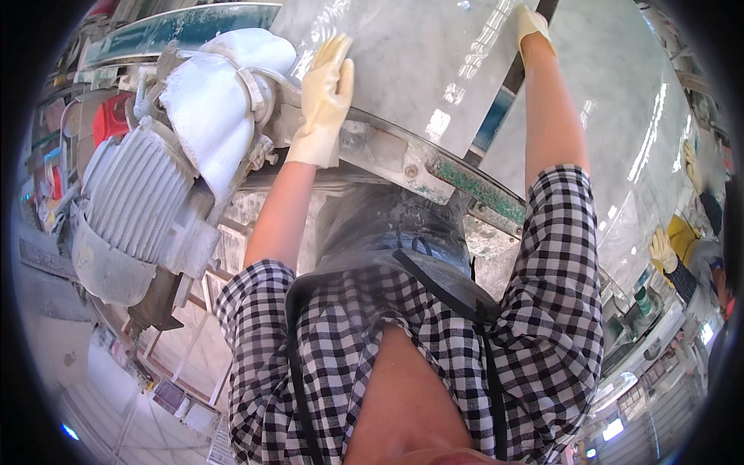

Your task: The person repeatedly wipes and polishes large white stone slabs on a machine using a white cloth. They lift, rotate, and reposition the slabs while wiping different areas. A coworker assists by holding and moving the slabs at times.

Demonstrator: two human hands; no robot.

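My left hand [325,101], in a cream rubber glove, rests with fingers stretched out flat at the near edge of a glossy pale grey-veined stone slab [395,74]. Beside it stands a machine with a ribbed motor [138,186] and a white cover [209,97]. My right hand [535,29], gloved alike, reaches far forward to the slab's right side, by a dark gap. Its fingers are mostly hidden, so I cannot see whether they grip the edge. Right of the gap lies a second glossy slab [620,116].
A worn metal rail [415,159] with green patches runs along the near side. At far right another person's gloved hands [663,249] are near the second slab. A red plastic object [111,118] sits behind the motor. A blue-green panel [174,35] lies at far left.
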